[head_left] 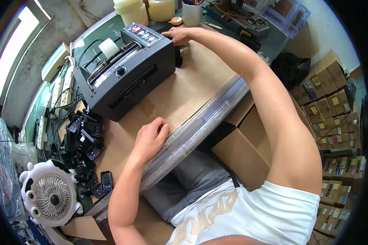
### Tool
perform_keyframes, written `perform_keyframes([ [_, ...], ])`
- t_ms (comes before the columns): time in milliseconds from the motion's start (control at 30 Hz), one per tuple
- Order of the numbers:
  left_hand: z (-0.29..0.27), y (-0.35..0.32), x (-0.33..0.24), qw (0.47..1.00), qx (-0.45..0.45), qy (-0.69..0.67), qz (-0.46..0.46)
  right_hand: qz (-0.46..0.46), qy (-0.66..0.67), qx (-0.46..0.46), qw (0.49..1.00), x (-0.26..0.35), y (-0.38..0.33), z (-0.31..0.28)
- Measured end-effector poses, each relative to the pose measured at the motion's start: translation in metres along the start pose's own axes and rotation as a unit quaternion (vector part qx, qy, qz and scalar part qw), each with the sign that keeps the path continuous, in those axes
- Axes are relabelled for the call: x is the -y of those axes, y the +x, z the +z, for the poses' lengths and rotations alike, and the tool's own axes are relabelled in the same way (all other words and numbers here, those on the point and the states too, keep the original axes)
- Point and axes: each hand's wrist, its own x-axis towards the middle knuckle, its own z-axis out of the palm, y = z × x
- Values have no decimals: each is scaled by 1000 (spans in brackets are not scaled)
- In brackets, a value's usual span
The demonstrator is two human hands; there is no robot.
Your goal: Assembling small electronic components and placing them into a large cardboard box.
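A dark grey box-shaped machine [135, 69], like an electric tape dispenser, stands on the brown-covered tabletop. On its top are a white roll [109, 48], a knob and a control panel with several round buttons [142, 33]. My right hand [178, 36] is at the machine's far right end, with fingertips against its corner. Those fingers are bent, and whatever is between them is hidden. By the table's near edge, my left hand [152, 136] rests on the brown surface with its fingers curled in. Nothing shows in it.
Black plastic cases [86, 136] and cables lie piled on the left, near a white fan [53, 194]. Cream tubs [131, 11] and a white cup [191, 14] stand at the back. An open carton [245, 151] sits below the table edge; stacked boxes [329, 106] fill the right.
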Motion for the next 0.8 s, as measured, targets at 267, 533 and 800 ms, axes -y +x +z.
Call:
perform_keyframes([
  [267,1,0,-2,1000,6,-8,-6,20,-31,-10,999,-5,-43,3],
  [533,-4,-1,0,1000,-3,0,11,74,-54,-17,996,-11,-131,1],
  [800,0,0,3,1000,-1,1,7,-5,-14,-11,1000,-22,-140,8],
])
